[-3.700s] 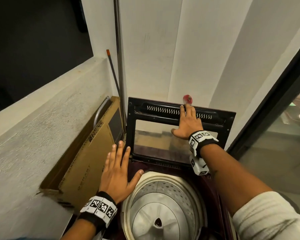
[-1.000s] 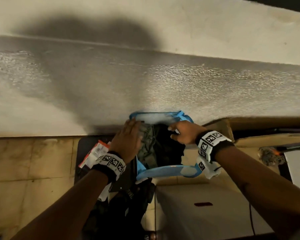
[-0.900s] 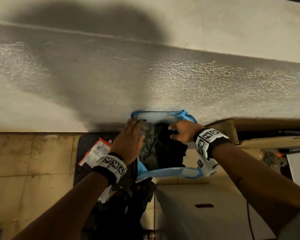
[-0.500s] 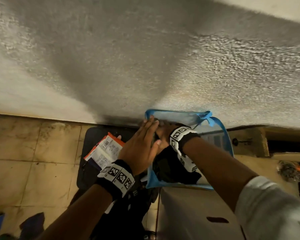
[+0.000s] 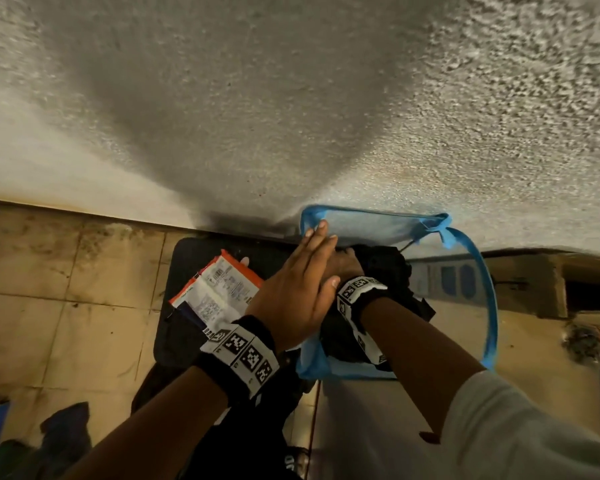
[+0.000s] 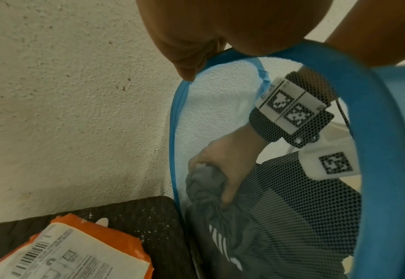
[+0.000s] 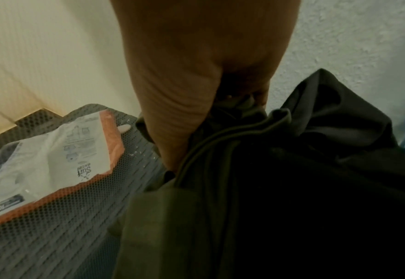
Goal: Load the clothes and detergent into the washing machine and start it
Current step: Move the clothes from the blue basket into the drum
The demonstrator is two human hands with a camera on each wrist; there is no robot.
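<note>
stage: early | my right hand (image 6: 222, 160) bunches clothes (image 7: 280, 179) in hamper (image 5: 490, 306) | left hand (image 5: 298, 289) flat on rim | detergent packet (image 5: 219, 292) at 9 o'clock, untouched | nothing loaded I can see

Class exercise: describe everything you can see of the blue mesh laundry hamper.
The laundry hamper is a soft basket with see-through pale mesh walls, a bright blue fabric rim and a blue loop handle at its far corner. It stands open on the floor against the rough wall, beside a black mat. Dark clothes fill it. The left hand rests on its rim with straight fingers; the right hand reaches inside, gripping grey cloth.
</note>
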